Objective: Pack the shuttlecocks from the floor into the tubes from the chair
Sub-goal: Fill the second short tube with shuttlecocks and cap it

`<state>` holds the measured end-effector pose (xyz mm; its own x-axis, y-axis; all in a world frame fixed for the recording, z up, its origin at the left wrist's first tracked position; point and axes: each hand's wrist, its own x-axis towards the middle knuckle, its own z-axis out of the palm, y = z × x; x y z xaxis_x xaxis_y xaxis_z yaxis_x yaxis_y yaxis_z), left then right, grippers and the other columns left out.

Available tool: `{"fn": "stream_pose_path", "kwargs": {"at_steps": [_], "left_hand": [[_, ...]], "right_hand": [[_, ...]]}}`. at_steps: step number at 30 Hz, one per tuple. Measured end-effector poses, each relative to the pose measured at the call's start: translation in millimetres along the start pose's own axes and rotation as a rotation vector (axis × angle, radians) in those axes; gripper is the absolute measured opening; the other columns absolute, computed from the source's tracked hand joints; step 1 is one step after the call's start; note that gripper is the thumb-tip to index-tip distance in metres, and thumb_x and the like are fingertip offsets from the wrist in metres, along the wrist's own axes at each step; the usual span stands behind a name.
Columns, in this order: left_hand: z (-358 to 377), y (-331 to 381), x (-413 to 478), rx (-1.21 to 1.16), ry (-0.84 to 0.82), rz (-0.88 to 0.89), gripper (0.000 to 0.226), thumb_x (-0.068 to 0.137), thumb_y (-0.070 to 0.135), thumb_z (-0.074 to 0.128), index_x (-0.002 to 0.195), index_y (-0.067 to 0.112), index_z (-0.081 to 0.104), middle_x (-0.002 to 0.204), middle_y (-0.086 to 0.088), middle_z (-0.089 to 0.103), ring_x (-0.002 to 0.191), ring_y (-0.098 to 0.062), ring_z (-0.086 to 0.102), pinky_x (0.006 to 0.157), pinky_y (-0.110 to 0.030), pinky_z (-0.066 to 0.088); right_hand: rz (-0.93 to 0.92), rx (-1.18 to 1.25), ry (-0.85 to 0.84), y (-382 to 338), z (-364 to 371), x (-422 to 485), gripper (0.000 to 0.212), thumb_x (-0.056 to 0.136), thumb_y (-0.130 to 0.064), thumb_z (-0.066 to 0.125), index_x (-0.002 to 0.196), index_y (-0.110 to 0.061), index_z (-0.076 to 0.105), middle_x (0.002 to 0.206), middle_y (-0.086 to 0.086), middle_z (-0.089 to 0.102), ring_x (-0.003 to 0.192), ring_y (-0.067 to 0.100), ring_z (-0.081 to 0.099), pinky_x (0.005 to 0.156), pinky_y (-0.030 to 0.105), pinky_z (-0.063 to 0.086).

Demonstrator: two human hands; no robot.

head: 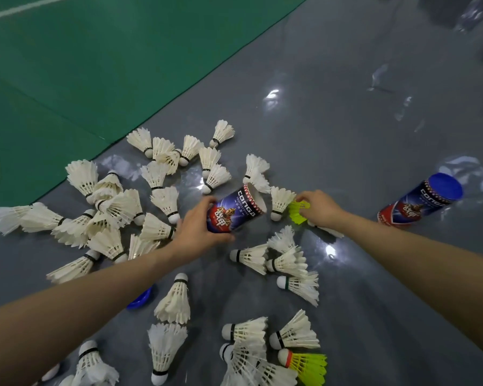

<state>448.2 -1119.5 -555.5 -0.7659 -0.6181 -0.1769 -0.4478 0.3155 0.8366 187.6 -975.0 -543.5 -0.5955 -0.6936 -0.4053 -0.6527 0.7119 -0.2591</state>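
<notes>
A blue lid (140, 300) below the open tube (236, 210) is half hiding under the left arm (95, 296). The left hand (198, 232) is gripping that tube, white shuttlecocks (165, 200) lying around it; just right, the right hand (318, 208) is pinching a yellow shuttlecock (296, 215).

You have many white shuttlecocks (165, 200) strewn on the grey floor (346, 135), and one yellow shuttlecock (297, 214) near the open tube (236, 208), which is red-and-blue and tilted. Capped tube (421, 203): blue lid, lying apart, right.
</notes>
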Motion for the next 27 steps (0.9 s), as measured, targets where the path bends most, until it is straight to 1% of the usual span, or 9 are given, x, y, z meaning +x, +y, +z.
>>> {"fn": "stream_pose_path", "kwargs": {"at_steps": [2,4,8,14,17,20,22,24,27], "left_hand": [[3,2,3,-0.025,0.030,0.027,0.080,0.050,0.050,0.081,0.115,0.042,0.035,0.111,0.006,0.054,0.101,-0.020,0.058,0.087,-0.041,0.051],[4,4,6,-0.216,0.045,-0.007,0.082,0.058,0.031,0.088,0.121,0.030,0.036,0.112,0.005,0.054,0.101,-0.020,0.061,0.078,-0.034,0.054],[5,-2,8,-0.253,0.091,0.023,0.080,0.064,0.016,0.087,0.123,0.028,0.035,0.114,0.009,0.051,0.106,-0.013,0.057,0.087,-0.029,0.051],[4,-6,7,-0.183,0.028,0.109,0.079,0.066,0.012,0.085,0.122,0.030,0.032,0.117,0.006,0.049,0.106,-0.015,0.057,0.087,-0.023,0.051],[-2,-6,5,-0.162,0.008,0.117,0.078,0.062,0.020,0.084,0.119,0.036,0.033,0.115,0.013,0.050,0.104,-0.010,0.058,0.087,-0.022,0.051],[-10,-7,0,-0.164,-0.013,0.105,0.076,0.062,0.017,0.082,0.114,0.043,0.032,0.114,0.017,0.048,0.101,0.002,0.056,0.084,-0.020,0.049],[-17,-8,-3,-0.180,-0.014,0.076,0.077,0.060,0.017,0.082,0.113,0.041,0.032,0.113,0.015,0.049,0.100,0.001,0.056,0.084,-0.021,0.049],[-23,-8,-5,-0.217,0.011,0.026,0.077,0.056,0.024,0.082,0.115,0.038,0.033,0.112,0.011,0.051,0.103,-0.010,0.058,0.086,-0.031,0.052],[-32,-5,-10,-0.267,0.068,-0.033,0.079,0.056,0.021,0.084,0.115,0.034,0.033,0.111,0.005,0.054,0.099,-0.023,0.060,0.075,-0.039,0.057]], "right_hand": [[-0.025,-0.059,0.011,5,4,5,0.036,0.091,-0.011,0.051,0.126,-0.021,0.056,0.131,0.014,0.041,0.126,0.033,0.038,0.102,0.033,0.034],[-0.089,-0.167,-0.009,8,7,9,0.036,0.091,-0.012,0.051,0.125,-0.021,0.057,0.137,0.012,0.036,0.127,0.034,0.036,0.104,0.037,0.036],[-0.125,-0.282,-0.056,9,18,13,0.035,0.088,-0.013,0.052,0.123,-0.008,0.055,0.129,0.016,0.044,0.115,0.036,0.050,0.094,0.037,0.044],[-0.092,-0.218,0.159,10,4,6,0.025,0.087,-0.001,0.048,0.110,0.006,0.052,0.122,0.021,0.048,0.105,0.039,0.054,0.082,0.037,0.042],[-0.164,-0.009,0.321,3,-16,-5,0.034,0.084,0.001,0.051,0.118,0.005,0.054,0.125,0.020,0.051,0.111,0.038,0.053,0.090,0.036,0.040],[-0.201,0.387,0.441,-27,-42,-29,0.041,0.084,0.002,0.057,0.124,-0.004,0.057,0.130,0.013,0.055,0.111,0.024,0.056,0.098,0.026,0.040],[-0.250,0.729,0.375,-53,-53,-48,0.042,0.083,0.007,0.056,0.123,-0.008,0.058,0.122,0.006,0.060,0.102,0.009,0.060,0.095,0.019,0.046],[-0.326,0.912,0.269,-77,-57,-62,0.041,0.084,0.013,0.053,0.119,-0.007,0.058,0.109,0.001,0.063,0.092,-0.004,0.062,0.089,0.012,0.047],[-0.401,0.951,0.119,-108,-52,-75,0.038,0.084,0.015,0.054,0.114,-0.008,0.059,0.108,0.003,0.063,0.097,0.005,0.062,0.092,0.016,0.048]]}}
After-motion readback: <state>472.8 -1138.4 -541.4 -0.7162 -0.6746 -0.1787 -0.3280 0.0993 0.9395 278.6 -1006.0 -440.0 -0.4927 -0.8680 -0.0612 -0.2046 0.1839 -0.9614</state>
